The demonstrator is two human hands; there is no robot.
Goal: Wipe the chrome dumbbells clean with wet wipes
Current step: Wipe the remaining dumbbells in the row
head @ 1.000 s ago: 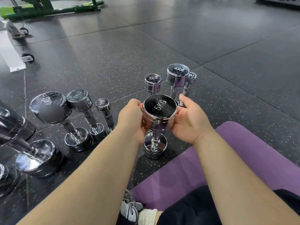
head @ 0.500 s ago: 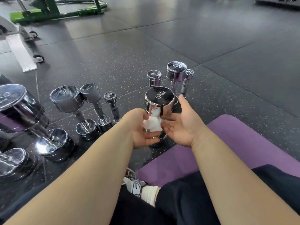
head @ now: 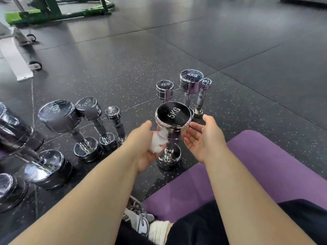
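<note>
Because the rubber floor is hard and the purple mat stops short of the work area, I treat tipping as the main risk. The 5KG dumbbell stands on end on the floor, just off the mat's edge, with the 4KG dumbbell and a 2KG dumbbell close behind it.

My left hand grips a crumpled wet wipe and holds it against the left wall of the upper head, just above the handle. My right hand is released, with relaxed fingers and the palm facing the head's right side. I cannot tell whether it touches the chrome.

Recommended procedure, as I judge it:
1. Brace the upper head with the right hand before pressing.
2. Sweep the wipe round the head's wall.
3. Work down the handle to the lower head.
4. Refold the wipe when its face looks soiled.
</note>
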